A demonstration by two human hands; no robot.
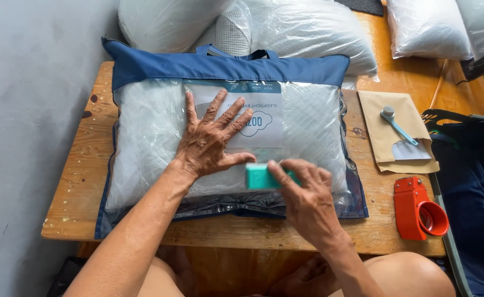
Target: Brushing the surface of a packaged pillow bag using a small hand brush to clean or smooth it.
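On the wooden table (82,165), 1 pillow bag (225,126), clear plastic with blue trim, lies flat. Left hand (209,140) rests open on it, fingers spread. Right hand (308,201) grips a teal block (258,176) against the bag's front. Near the right edge: brown envelope (382,124), red tape dispenser (418,209).

Teal block (259,176) on bagged pillow (154,132), mid-table
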